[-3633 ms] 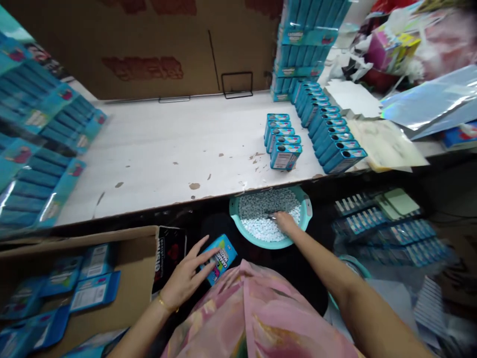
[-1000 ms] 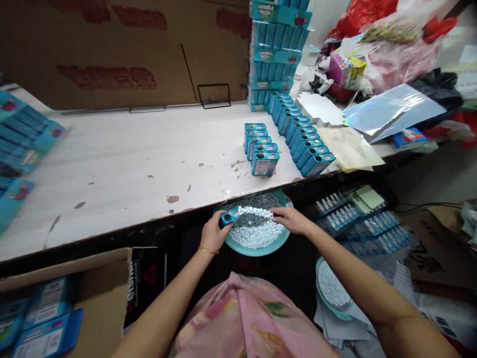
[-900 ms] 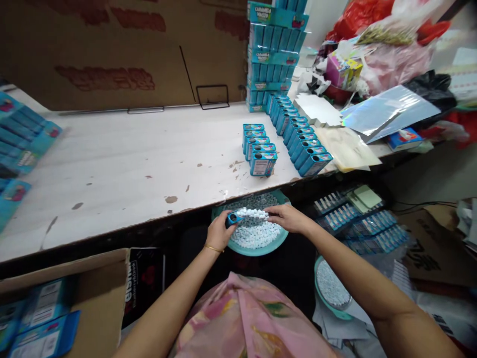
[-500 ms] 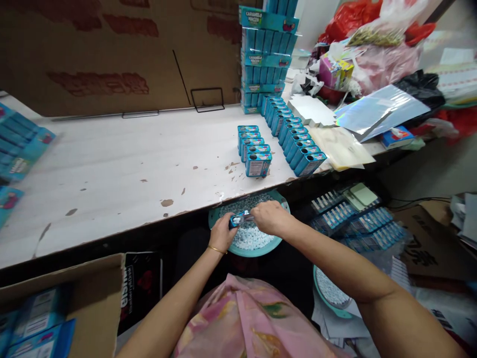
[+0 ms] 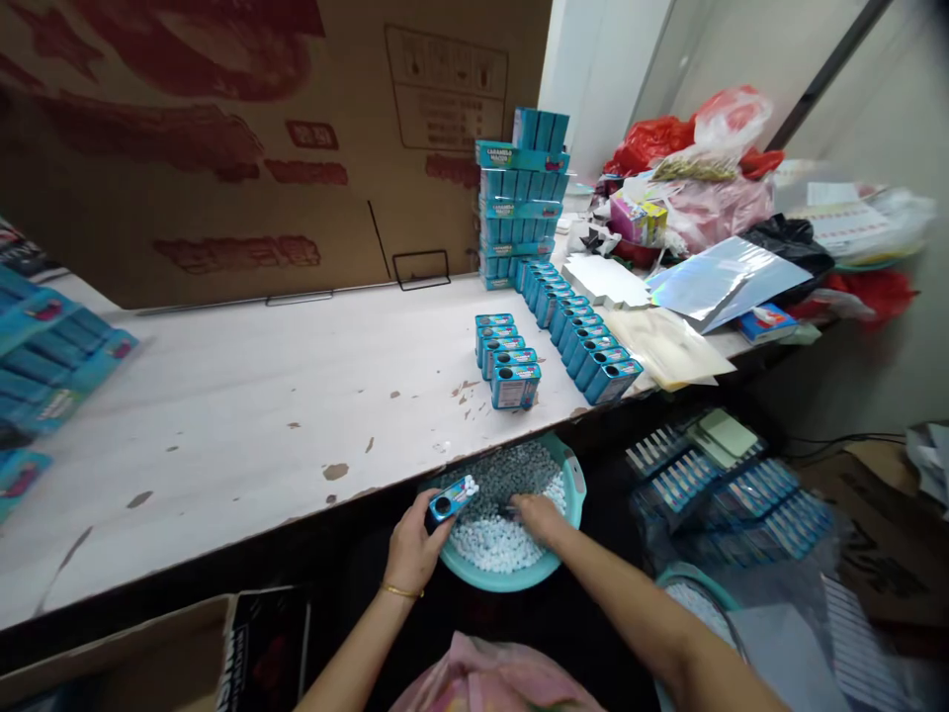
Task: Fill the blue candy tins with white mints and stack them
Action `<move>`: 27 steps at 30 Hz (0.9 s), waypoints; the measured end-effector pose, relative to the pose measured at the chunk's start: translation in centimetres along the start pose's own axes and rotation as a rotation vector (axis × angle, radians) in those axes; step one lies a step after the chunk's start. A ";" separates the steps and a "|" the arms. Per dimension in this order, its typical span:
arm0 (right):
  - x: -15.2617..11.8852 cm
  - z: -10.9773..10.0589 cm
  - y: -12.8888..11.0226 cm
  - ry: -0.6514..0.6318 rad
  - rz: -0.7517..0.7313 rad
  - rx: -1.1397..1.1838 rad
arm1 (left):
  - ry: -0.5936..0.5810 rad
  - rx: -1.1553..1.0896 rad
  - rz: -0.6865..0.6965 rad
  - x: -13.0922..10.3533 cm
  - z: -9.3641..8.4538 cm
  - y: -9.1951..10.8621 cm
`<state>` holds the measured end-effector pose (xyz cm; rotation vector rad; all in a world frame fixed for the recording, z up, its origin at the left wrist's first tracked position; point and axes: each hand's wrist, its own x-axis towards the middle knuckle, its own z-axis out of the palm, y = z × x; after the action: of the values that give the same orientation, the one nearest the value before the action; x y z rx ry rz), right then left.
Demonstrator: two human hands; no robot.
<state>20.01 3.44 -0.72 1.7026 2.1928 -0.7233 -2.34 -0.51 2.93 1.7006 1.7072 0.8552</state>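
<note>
My left hand (image 5: 413, 546) grips a small blue tin (image 5: 449, 498), tilted over the left side of a turquoise basin, with white pellets piled at its upper right end. White pellets (image 5: 493, 549) fill the basin (image 5: 510, 583), which sits below the table edge. Down at the pellets is my right hand (image 5: 539, 520), its fingers bent together; what they hold, if anything, is hidden. On the table, several upright blue tins (image 5: 515, 387) form a short row, and a longer row of blue tins (image 5: 612, 380) stands to its right.
A stack of blue packs (image 5: 519, 211) rises behind the rows, beside a large cardboard box (image 5: 244, 178). More blue packs (image 5: 59, 366) are at far left. Plastic bags and sheets (image 5: 727, 277) cover the right end. A second pellet basin (image 5: 731, 596) sits low right.
My right hand has moved away from the tin and down to the pellets. The tin has shifted left in my left hand, its pellet-topped end now uncovered. The camera view has tilted up.
</note>
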 end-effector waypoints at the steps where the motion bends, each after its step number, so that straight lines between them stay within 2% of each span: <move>1: 0.8 1.1 -1.1 0.007 -0.006 0.044 | 0.004 -0.004 -0.005 0.0 0.0 0.1; 4: 2.5 3.1 -2.8 0.029 -0.027 0.179 | 0.014 -0.020 -0.028 -0.1 -0.2 0.1; 7: 2.6 3.2 -1.7 0.041 -0.071 0.291 | 0.038 -0.029 -0.048 -0.3 -0.7 0.1; 10: 1.3 1.5 0.8 0.078 -0.145 0.433 | 0.076 -0.030 -0.069 -0.4 -1.2 0.1; 14: -1.7 -3.0 2.9 0.156 -0.264 0.620 | 0.083 -0.030 -0.055 -0.2 -0.8 0.1; 18: -4.4 -8.2 2.3 0.169 -0.317 0.469 | 0.015 0.036 -0.041 0.4 0.9 0.6; 21: -5.6 -11.0 0.8 0.114 -0.322 0.309 | -0.042 0.093 -0.022 0.8 2.2 1.7; 24: -6.2 -12.6 -0.8 0.069 -0.273 0.117 | -0.072 0.125 0.007 1.0 2.9 2.8; 27: -6.5 -13.3 -1.9 0.072 -0.225 -0.085 | -0.084 0.142 0.029 1.0 3.3 3.3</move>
<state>21.09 4.92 14.09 1.4788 2.4555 -0.6191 2.28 0.61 3.51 1.8321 1.7253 0.6799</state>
